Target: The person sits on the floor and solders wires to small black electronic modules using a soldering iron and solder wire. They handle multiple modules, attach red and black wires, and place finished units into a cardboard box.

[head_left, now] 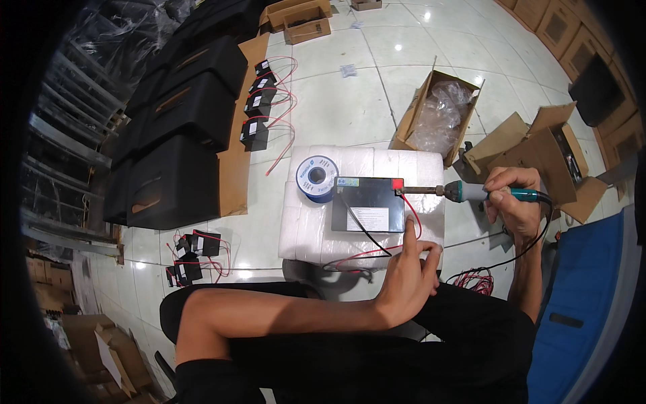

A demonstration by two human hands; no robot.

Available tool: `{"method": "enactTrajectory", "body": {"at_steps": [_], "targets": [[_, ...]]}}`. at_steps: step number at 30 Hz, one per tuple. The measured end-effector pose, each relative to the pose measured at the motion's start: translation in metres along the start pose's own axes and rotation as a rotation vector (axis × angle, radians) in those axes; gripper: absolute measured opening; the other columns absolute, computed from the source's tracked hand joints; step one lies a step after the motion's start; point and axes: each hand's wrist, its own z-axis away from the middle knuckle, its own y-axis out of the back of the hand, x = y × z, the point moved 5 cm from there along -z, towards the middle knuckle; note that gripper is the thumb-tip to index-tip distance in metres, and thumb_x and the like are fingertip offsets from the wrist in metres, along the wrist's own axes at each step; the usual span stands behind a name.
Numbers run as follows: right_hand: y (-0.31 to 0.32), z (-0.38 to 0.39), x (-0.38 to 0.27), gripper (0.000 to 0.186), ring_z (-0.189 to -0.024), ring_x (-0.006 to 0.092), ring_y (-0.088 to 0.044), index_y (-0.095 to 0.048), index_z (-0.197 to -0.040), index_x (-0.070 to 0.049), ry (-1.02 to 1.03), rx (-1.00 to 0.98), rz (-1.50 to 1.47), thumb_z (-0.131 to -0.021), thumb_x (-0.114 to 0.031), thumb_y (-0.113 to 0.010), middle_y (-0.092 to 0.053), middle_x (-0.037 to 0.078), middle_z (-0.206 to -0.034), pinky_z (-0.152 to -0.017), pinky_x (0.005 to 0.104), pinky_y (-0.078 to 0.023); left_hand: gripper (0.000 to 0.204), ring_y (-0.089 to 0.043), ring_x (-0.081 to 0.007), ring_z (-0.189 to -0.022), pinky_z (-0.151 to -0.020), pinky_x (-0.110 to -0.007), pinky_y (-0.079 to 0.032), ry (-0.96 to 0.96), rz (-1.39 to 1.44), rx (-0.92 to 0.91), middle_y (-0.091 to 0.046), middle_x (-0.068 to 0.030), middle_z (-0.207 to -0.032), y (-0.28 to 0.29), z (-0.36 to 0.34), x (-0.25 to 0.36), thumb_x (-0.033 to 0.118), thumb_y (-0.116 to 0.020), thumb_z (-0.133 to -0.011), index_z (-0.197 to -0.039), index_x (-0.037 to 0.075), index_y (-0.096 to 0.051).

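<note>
A dark rectangular battery [370, 202] lies on a foam-wrapped white block [303, 232]. It has a red terminal cover [398, 183] at its far right corner, a black wire [367, 232] and a red wire [418, 219]. My right hand [515, 202] grips a soldering iron [471, 192] by its handle, the tip at the red terminal. My left hand [407, 276] reaches in below the battery, index finger stretched to its near right edge beside the red wire, other fingers partly bent. A solder spool [328, 165] rests at the battery's far left corner.
Several small black batteries [258, 101] with red wires stand at the far left, more [192, 252] nearer. Big black cases [175, 182] line the left. An opened carton [410, 121] with plastic film, another carton [538, 158] and a blue panel [579, 296] are on the right.
</note>
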Motion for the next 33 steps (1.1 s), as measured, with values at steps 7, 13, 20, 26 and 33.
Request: {"method": "enactTrajectory", "body": {"at_steps": [7,13,20,26,33], "targets": [[0.0,-0.001,0.003,0.014,-0.052,0.014,-0.06,-0.07,-0.091,0.008,-0.007,0.015,-0.045,-0.084,-0.004,-0.072,-0.064,0.015,-0.075,-0.043,0.0255,-0.049,0.047,-0.061,-0.0139,-0.055,-0.046,-0.027,-0.053,0.083,0.307,0.093,-0.065,-0.0128,-0.095,-0.008,-0.018,-0.003,0.021,-0.05,-0.106,-0.143,-0.005,-0.037],[0.002,-0.001,0.002,0.015,-0.052,0.0143,-0.06,-0.07,-0.091,0.008,0.004,0.01,-0.021,-0.084,-0.005,-0.071,-0.064,0.015,-0.075,-0.043,0.0257,-0.049,0.035,-0.054,-0.0127,-0.05,-0.047,-0.033,-0.043,0.048,0.134,0.057,-0.06,-0.0101,-0.078,-0.006,0.002,0.0,0.027,-0.05,-0.107,-0.111,-0.005,-0.063],[0.002,0.0,0.002,0.016,-0.051,0.014,-0.059,-0.069,-0.09,0.008,0.014,0.025,0.0,-0.084,-0.006,-0.072,-0.064,0.016,-0.075,-0.042,0.0257,-0.049,0.033,-0.058,-0.0185,-0.069,-0.07,-0.031,-0.048,-0.237,-0.249,-0.017,-0.061,-0.0095,-0.079,0.013,0.042,0.043,0.027,-0.047,-0.108,-0.095,0.002,-0.066],[0.002,0.001,0.003,0.015,-0.052,0.014,-0.06,-0.069,-0.09,0.008,-0.002,0.027,0.001,-0.084,-0.005,-0.072,-0.064,0.015,-0.075,-0.042,0.0255,-0.049,0.033,-0.054,-0.0088,-0.066,-0.066,-0.027,-0.048,0.125,-0.248,-0.234,-0.056,-0.0037,-0.071,0.059,0.053,0.063,0.027,-0.045,-0.109,-0.097,0.001,-0.061],[0.0,0.002,0.002,0.014,-0.053,0.0137,-0.06,-0.069,-0.09,0.008,-0.011,0.029,0.016,-0.085,-0.004,-0.071,-0.065,0.014,-0.074,-0.044,0.025,-0.049,0.019,-0.046,-0.0044,-0.051,-0.045,-0.025,-0.035,0.016,-0.283,0.051,-0.054,-0.0017,-0.061,0.104,0.045,0.085,0.017,-0.053,-0.105,-0.108,-0.001,-0.05]]}}
